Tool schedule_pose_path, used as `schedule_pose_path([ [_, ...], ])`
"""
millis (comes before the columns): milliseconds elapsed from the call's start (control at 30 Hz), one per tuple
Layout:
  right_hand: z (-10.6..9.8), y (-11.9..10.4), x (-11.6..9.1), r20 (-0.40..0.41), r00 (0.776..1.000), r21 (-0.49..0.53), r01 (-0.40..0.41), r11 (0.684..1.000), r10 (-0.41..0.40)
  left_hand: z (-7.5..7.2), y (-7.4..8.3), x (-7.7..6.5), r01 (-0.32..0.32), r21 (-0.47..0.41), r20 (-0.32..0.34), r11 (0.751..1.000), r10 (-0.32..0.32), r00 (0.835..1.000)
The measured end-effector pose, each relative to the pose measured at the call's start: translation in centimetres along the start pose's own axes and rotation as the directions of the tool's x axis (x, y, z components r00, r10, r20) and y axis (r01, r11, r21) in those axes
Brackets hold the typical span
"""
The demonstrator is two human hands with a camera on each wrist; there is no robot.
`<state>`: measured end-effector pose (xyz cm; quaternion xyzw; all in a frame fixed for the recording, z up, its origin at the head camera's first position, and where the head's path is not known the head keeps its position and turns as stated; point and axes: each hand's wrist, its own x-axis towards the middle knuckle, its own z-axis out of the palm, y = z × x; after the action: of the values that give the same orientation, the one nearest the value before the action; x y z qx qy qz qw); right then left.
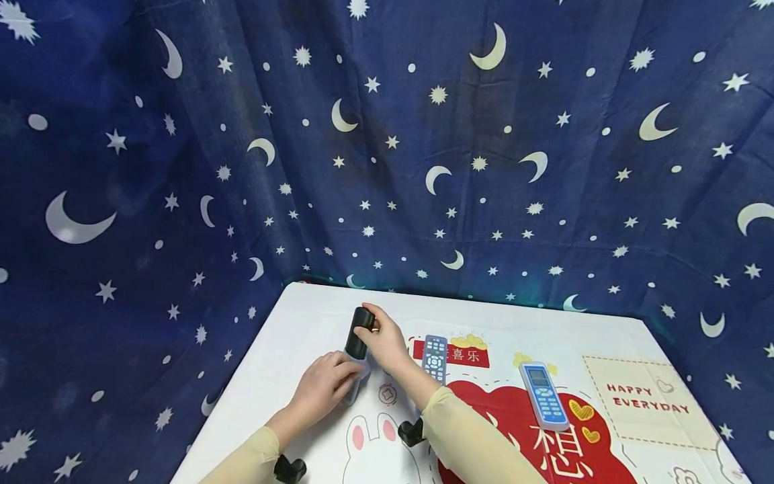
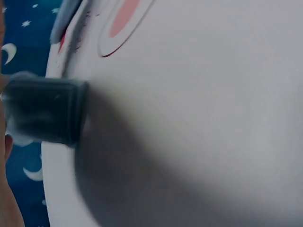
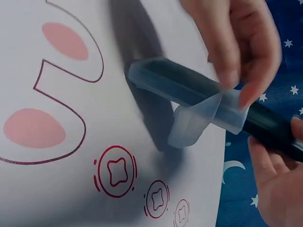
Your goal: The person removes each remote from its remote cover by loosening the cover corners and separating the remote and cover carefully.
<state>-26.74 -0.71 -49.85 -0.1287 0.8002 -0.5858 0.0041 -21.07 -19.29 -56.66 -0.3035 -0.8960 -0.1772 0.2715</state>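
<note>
A long black remote control [image 1: 358, 338] is tilted above the white table, its lower part inside a translucent sleeve [image 3: 196, 118]. My right hand [image 1: 387, 344] grips the bare upper end between thumb and fingers. Lower down, my left hand [image 1: 323, 384] pinches the sleeve near its mouth, as the right wrist view shows. A loose flap of the sleeve sticks out to one side there. In the left wrist view the covered end [image 2: 40, 111] appears blurred over the tabletop, with its shadow beside it.
To the right lie a grey-blue remote [image 1: 435, 359], partly behind my right forearm, and a white remote with a blue keypad [image 1: 545, 396]. The printed tablecloth [image 1: 338, 309] covers the table. A blue curtain [image 1: 393, 168] with moons and stars hangs behind and to the left.
</note>
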Motion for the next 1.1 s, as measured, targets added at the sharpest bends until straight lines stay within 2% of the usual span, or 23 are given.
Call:
schedule_pose_path([
  [67,0.0,0.1,0.0,0.006,1.000,0.075,0.000,0.997,-0.001,-0.5,-0.1,-0.2,0.106,-0.076,-0.005,0.991,-0.107,0.994],
  [100,-0.1,0.1,0.1,0.004,1.000,0.113,-0.004,0.994,0.003,-0.8,-0.2,-0.2,0.173,-0.110,-0.003,0.979,-0.174,0.985],
  [167,-0.4,0.0,0.3,-0.010,1.000,0.151,-0.004,0.988,0.005,-1.5,-0.5,-0.4,0.314,-0.170,0.024,0.934,-0.314,0.949],
  [200,-0.7,-0.1,0.5,-0.016,1.000,0.171,-0.006,0.985,0.009,-1.8,-0.7,-0.4,0.390,-0.209,0.051,0.897,-0.388,0.920],
  [267,-1.1,-0.3,0.9,-0.029,0.999,0.205,-0.007,0.979,0.014,-2.4,-1.0,-0.5,0.529,-0.306,0.157,0.791,-0.507,0.848],
  [300,-1.3,-0.4,1.0,-0.032,0.999,0.224,-0.013,0.975,0.021,-2.6,-1.2,-0.5,0.589,-0.360,0.227,0.723,-0.545,0.807],
  [367,-1.6,-0.5,1.4,-0.036,0.999,0.262,-0.020,0.965,0.031,-3.0,-1.4,-0.4,0.682,-0.460,0.380,0.568,-0.568,0.730],
  [400,-1.7,-0.6,1.5,-0.036,0.999,0.281,-0.028,0.959,0.040,-3.1,-1.5,-0.3,0.715,-0.492,0.451,0.496,-0.558,0.697],
  [433,-1.7,-0.6,1.6,-0.037,0.998,0.299,-0.035,0.953,0.048,-3.1,-1.5,-0.3,0.737,-0.518,0.514,0.434,-0.531,0.674],
  [500,-1.8,-0.7,1.8,-0.024,0.998,0.336,-0.049,0.941,0.061,-3.2,-1.5,-0.1,0.762,-0.553,0.603,0.335,-0.471,0.644],
  [600,-1.8,-0.8,1.8,0.009,0.997,0.360,-0.075,0.930,0.077,-3.2,-1.3,0.2,0.776,-0.588,0.669,0.227,-0.403,0.624],
  [733,-1.7,-1.1,1.4,0.070,0.993,0.371,-0.113,0.922,0.093,-3.2,-1.0,0.8,0.779,-0.623,0.715,0.069,-0.355,0.602],
  [800,-1.5,-1.1,1.4,0.094,0.991,0.375,-0.124,0.919,0.095,-3.3,-0.8,1.0,0.773,-0.635,0.727,-0.001,-0.341,0.597],
  [933,-1.2,-1.2,1.3,0.110,0.988,0.372,-0.138,0.918,0.104,-3.5,-0.6,1.3,0.739,-0.660,0.735,-0.135,-0.321,0.598],
  [1033,-1.1,-1.3,1.4,0.117,0.986,0.350,-0.153,0.924,0.119,-3.6,-0.3,1.4,0.718,-0.668,0.738,-0.197,-0.295,0.607],
  [1100,-1.0,-1.2,1.4,0.130,0.984,0.333,-0.158,0.930,0.121,-3.6,-0.1,1.5,0.719,-0.663,0.746,-0.208,-0.269,0.610],
])
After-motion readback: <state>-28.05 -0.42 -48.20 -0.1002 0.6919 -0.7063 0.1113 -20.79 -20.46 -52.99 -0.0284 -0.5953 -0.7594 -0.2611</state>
